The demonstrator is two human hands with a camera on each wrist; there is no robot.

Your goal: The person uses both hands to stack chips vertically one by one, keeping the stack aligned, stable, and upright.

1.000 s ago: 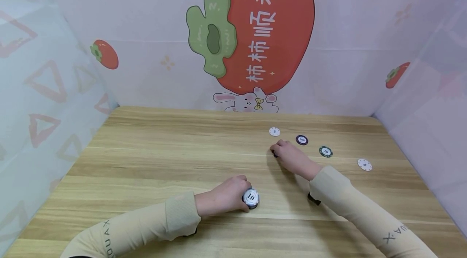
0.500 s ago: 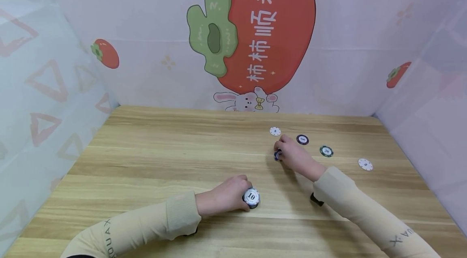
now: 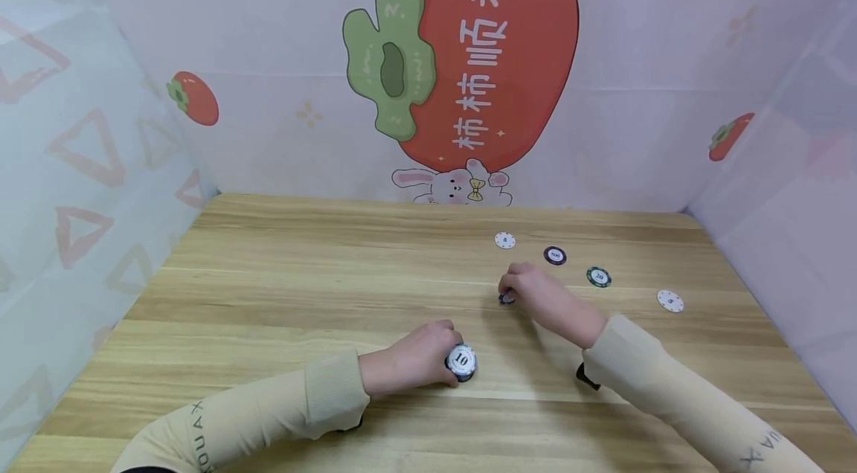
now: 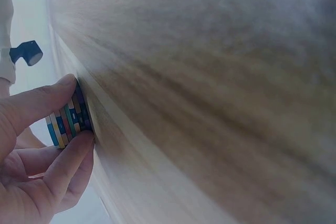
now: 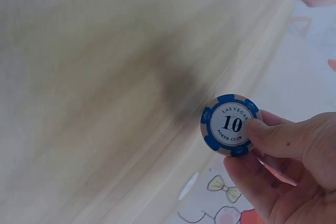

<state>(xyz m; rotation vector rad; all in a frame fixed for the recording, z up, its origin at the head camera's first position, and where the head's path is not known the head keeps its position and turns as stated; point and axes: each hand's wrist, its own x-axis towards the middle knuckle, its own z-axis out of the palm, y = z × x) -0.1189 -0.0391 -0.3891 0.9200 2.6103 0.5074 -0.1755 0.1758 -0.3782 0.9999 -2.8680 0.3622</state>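
A stack of poker chips (image 4: pixel 67 121) stands on the table, its top chip white with a "10" in the head view. My left hand (image 3: pixel 416 360) grips the stack around its side between thumb and fingers. Farther off and to the right, my right hand (image 3: pixel 541 296) pinches a single blue-edged poker chip (image 5: pixel 229 124) marked "10" and "Las Vegas Poker Club". In the right wrist view the thumb lies over this chip's face and the fingers are behind it. The chip is tilted, raised over the wood.
Beyond the right hand, loose chips lie in a slanting row on the wooden table (image 3: pixel 301 272): a white one (image 3: pixel 505 240), a dark purple "500" (image 3: pixel 555 256), a green "20" (image 3: pixel 599 277) and another white one (image 3: pixel 670 301). Printed cloth walls (image 3: pixel 281 138) enclose the table.
My right hand has lifted the blue-edged chip off the table and drawn it slightly toward me. The left hand and the stack have stayed in place.
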